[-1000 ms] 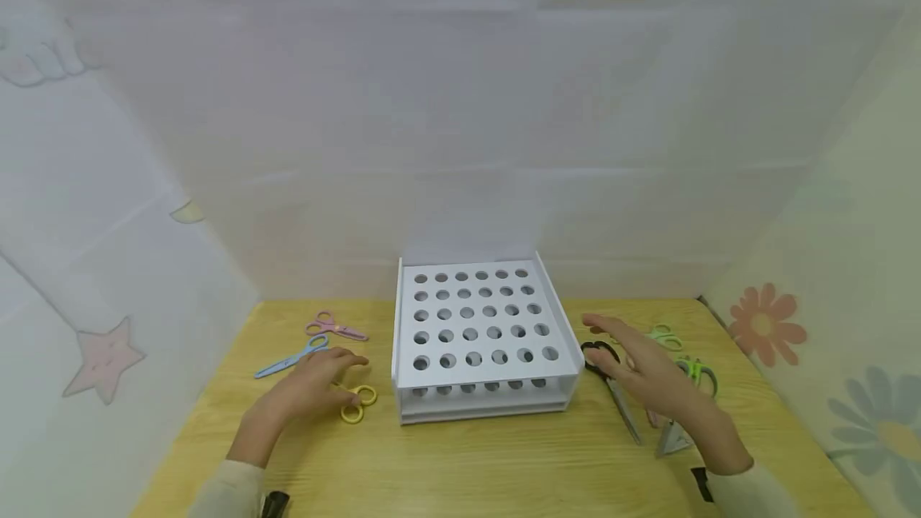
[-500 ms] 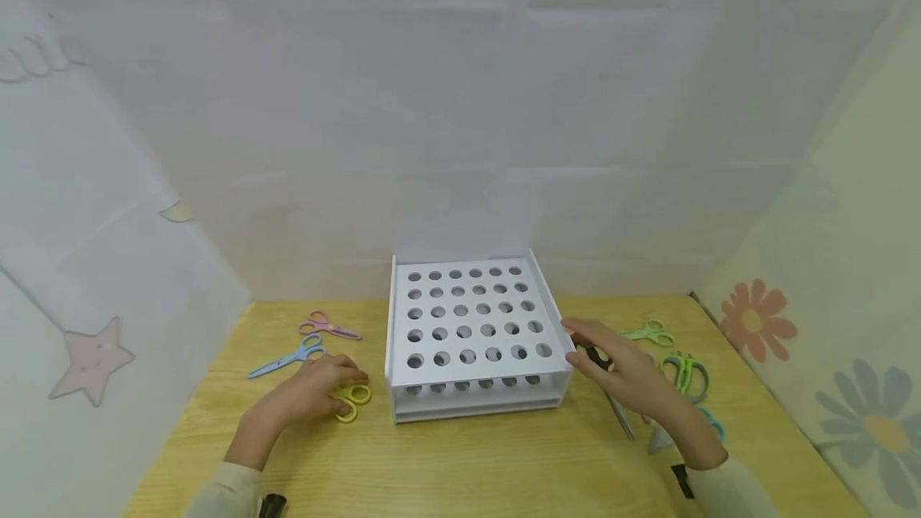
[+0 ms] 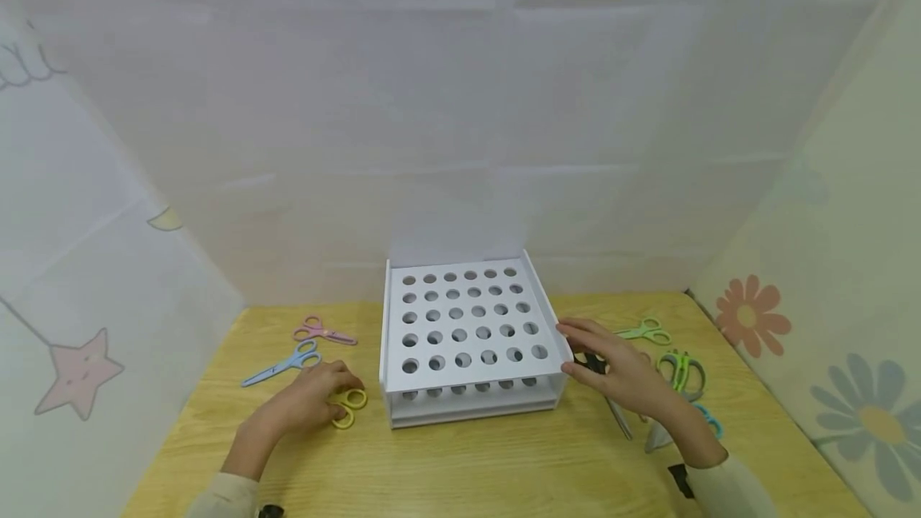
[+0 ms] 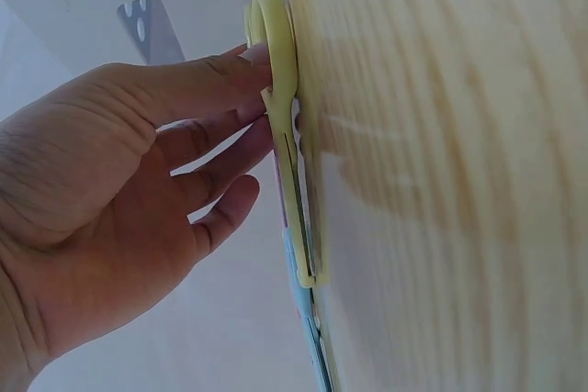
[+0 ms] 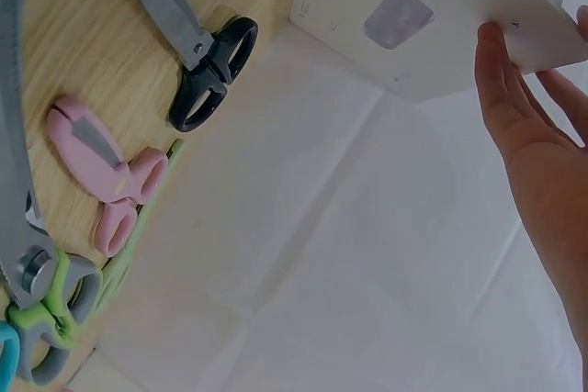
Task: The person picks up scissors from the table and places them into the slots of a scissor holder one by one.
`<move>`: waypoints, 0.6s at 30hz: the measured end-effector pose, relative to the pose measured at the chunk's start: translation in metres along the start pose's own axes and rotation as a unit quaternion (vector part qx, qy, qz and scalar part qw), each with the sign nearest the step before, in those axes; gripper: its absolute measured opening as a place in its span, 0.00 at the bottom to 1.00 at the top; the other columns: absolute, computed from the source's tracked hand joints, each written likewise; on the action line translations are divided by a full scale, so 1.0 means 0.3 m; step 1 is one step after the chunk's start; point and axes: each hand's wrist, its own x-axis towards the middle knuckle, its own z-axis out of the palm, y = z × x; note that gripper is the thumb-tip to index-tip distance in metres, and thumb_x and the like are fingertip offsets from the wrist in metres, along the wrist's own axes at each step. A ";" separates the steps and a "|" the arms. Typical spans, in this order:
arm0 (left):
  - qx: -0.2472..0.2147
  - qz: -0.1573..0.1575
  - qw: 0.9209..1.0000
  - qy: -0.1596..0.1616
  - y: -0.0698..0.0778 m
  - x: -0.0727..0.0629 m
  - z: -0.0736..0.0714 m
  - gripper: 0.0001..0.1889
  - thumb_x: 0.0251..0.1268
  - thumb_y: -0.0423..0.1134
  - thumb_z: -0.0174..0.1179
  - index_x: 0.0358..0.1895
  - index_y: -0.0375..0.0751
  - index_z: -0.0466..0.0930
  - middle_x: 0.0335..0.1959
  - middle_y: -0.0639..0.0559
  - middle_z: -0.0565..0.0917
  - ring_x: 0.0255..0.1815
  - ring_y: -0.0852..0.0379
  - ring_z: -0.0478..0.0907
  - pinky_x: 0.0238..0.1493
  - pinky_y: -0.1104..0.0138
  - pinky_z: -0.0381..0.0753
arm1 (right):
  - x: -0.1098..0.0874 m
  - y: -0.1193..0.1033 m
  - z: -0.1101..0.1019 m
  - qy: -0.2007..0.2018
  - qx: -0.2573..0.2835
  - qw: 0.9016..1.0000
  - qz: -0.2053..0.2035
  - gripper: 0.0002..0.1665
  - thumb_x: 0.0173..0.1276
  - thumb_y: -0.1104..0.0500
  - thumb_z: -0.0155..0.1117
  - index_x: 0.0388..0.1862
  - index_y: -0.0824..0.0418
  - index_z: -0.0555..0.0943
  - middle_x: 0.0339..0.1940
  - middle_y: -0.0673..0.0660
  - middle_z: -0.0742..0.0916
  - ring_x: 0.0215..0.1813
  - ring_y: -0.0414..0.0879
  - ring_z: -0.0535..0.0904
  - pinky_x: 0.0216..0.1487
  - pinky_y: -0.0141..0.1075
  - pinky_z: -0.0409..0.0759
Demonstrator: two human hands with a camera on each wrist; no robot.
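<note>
On the tabletop (image 3: 432, 470), the left hand (image 3: 312, 394) sits at 8 o'clock from the white rack (image 3: 469, 323), fingers and thumb pinching a handle loop of the yellow scissors (image 4: 283, 126). From that hand, blue scissors (image 3: 291, 360) lie at 10 o'clock and pink scissors (image 3: 326, 333) at 12. The right hand (image 3: 622, 370), at the rack's 3 o'clock, grips its side wall, fingers over the top edge. Black scissors (image 5: 204, 60) lie partly beneath it, with green-and-grey scissors (image 3: 679, 370) at its 3 o'clock.
</note>
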 end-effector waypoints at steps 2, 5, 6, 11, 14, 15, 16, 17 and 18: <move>-0.013 -0.007 1.000 0.000 0.004 -0.004 0.000 0.20 0.53 0.32 0.75 0.51 0.45 0.86 0.44 0.57 0.81 0.47 0.50 0.78 0.52 0.48 0.74 | -0.002 -0.001 0.000 -0.001 0.011 1.000 -0.005 0.34 0.68 0.67 0.71 0.71 0.70 0.73 0.70 0.65 0.75 0.56 0.53 0.83 0.52 0.36 0.82; -0.041 -0.018 0.999 -0.001 0.006 -0.006 -0.009 0.19 0.54 0.30 0.74 0.51 0.47 0.84 0.44 0.57 0.82 0.47 0.51 0.79 0.51 0.50 0.78 | 0.001 -0.006 -0.003 0.002 0.021 1.000 -0.010 0.34 0.67 0.68 0.70 0.71 0.70 0.73 0.70 0.64 0.75 0.57 0.54 0.83 0.51 0.36 0.82; -0.048 -0.021 0.999 -0.002 0.005 -0.005 -0.012 0.19 0.55 0.30 0.73 0.50 0.48 0.83 0.44 0.58 0.82 0.48 0.51 0.79 0.51 0.50 0.79 | 0.003 -0.006 -0.003 0.002 0.023 1.000 -0.011 0.34 0.67 0.68 0.71 0.71 0.70 0.73 0.70 0.65 0.74 0.57 0.55 0.83 0.51 0.36 0.82; -0.079 -0.016 0.997 -0.009 -0.003 0.001 -0.016 0.18 0.57 0.32 0.73 0.49 0.50 0.79 0.42 0.58 0.83 0.47 0.55 0.80 0.51 0.53 0.80 | 0.002 -0.004 -0.003 0.004 0.023 1.000 -0.006 0.34 0.66 0.69 0.71 0.71 0.69 0.73 0.70 0.65 0.74 0.57 0.55 0.83 0.51 0.35 0.82; -0.105 -0.011 0.994 -0.009 -0.009 0.003 -0.010 0.18 0.58 0.32 0.72 0.48 0.49 0.75 0.41 0.59 0.82 0.48 0.55 0.81 0.51 0.54 0.80 | -0.003 -0.001 -0.001 0.006 0.020 1.000 -0.001 0.34 0.66 0.68 0.71 0.71 0.69 0.73 0.71 0.65 0.74 0.56 0.54 0.83 0.50 0.35 0.83; -0.112 -0.011 0.994 -0.008 -0.011 0.003 -0.006 0.18 0.58 0.32 0.72 0.47 0.48 0.75 0.41 0.59 0.82 0.48 0.55 0.81 0.51 0.55 0.80 | -0.004 -0.002 -0.001 0.007 0.018 1.000 0.000 0.34 0.66 0.68 0.71 0.71 0.70 0.73 0.71 0.66 0.74 0.56 0.54 0.83 0.50 0.36 0.83; -0.119 -0.010 0.993 -0.007 -0.012 0.004 -0.005 0.18 0.59 0.31 0.72 0.46 0.48 0.74 0.40 0.60 0.82 0.48 0.54 0.82 0.51 0.55 0.80 | -0.005 -0.002 0.000 0.007 0.018 1.000 0.000 0.34 0.66 0.68 0.71 0.71 0.70 0.73 0.70 0.66 0.74 0.56 0.54 0.84 0.50 0.36 0.83; -0.124 -0.010 0.992 -0.005 -0.014 0.004 -0.003 0.17 0.59 0.30 0.72 0.46 0.47 0.74 0.40 0.60 0.82 0.49 0.54 0.82 0.50 0.55 0.80 | -0.005 -0.002 0.000 0.007 0.018 1.000 0.001 0.34 0.66 0.68 0.71 0.70 0.70 0.73 0.71 0.66 0.74 0.55 0.54 0.84 0.50 0.35 0.83; -0.124 -0.012 0.992 -0.002 -0.015 0.003 -0.002 0.17 0.59 0.30 0.71 0.46 0.48 0.74 0.40 0.61 0.82 0.49 0.54 0.82 0.50 0.55 0.80 | -0.006 -0.002 0.001 0.007 0.017 1.000 0.001 0.34 0.66 0.68 0.72 0.70 0.71 0.73 0.71 0.66 0.74 0.55 0.53 0.84 0.50 0.34 0.83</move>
